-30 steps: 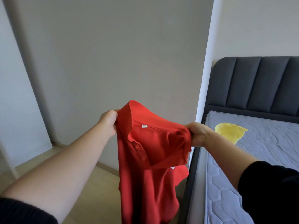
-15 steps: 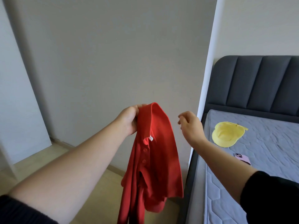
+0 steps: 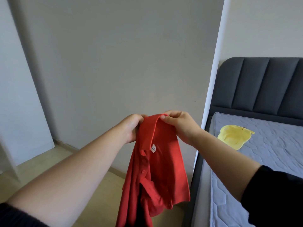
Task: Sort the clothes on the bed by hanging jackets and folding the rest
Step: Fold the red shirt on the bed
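Holding a red polo shirt (image 3: 161, 171) up in front of me by its collar (image 3: 148, 128), out over the floor (image 3: 54, 169), left of the bed (image 3: 270, 161); my left grip (image 3: 132, 126) is curled round the collar's left side, fingers wrapped into the fabric; my right grip (image 3: 179, 124) pinches the collar's top fold from the right, thumb + fingertips on the cloth; the 2 grips sit close together, collar bunched btwn them. Shirt hangs straight down, doubled lengthwise; button placket (image 3: 143, 169) faces me, w/ a white neck label (image 3: 153, 147) just below the collar; its lower end runs out of view at the bottom. Bed has a grey quilted top and a dark padded headboard (image 3: 262, 84); a yellow cap (image 3: 234, 138) lies on it near the head end, well apart from the shirt. Beige wall (image 3: 114, 63) behind.
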Action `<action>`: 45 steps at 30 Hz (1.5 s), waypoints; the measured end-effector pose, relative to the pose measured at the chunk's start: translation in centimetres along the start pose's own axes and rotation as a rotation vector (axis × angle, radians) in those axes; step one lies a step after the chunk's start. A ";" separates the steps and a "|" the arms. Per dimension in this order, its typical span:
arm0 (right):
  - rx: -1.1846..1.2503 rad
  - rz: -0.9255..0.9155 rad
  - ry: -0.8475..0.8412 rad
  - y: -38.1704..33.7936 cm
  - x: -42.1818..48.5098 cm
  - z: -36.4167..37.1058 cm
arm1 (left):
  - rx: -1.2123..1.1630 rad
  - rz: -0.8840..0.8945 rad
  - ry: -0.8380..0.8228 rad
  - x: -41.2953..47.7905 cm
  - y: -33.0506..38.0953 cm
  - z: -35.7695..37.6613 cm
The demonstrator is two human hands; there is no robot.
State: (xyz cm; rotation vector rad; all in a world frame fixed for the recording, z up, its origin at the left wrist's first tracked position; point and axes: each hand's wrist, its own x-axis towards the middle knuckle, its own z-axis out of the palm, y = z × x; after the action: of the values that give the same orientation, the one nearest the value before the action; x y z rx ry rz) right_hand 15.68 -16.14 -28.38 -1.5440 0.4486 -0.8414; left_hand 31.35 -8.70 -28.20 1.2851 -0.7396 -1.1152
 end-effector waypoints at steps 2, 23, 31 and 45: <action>-0.032 0.073 -0.016 -0.8 0.3 0.1 | 0.099 0.016 -0.024 -0.2 -0.3 0.0; -0.368 0.361 -0.193 -3.5 1.7 -1.7 | 0.342 0.128 -0.163 -1.4 -0.3 0.1; -0.187 0.367 -0.280 -3.0 1.8 -2.1 | 0.613 0.308 0.004 -1.1 -1.3 1.4; 0.001 0.410 -0.012 -1.0 1.6 -2.7 | 0.965 0.706 0.392 -1.5 -1.7 3.3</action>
State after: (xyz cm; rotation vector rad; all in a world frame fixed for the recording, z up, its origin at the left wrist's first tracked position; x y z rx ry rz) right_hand 14.53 -18.94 -27.10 -1.3893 0.7264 -0.5127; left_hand 27.48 -8.37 -29.01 1.7337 -1.3542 0.1348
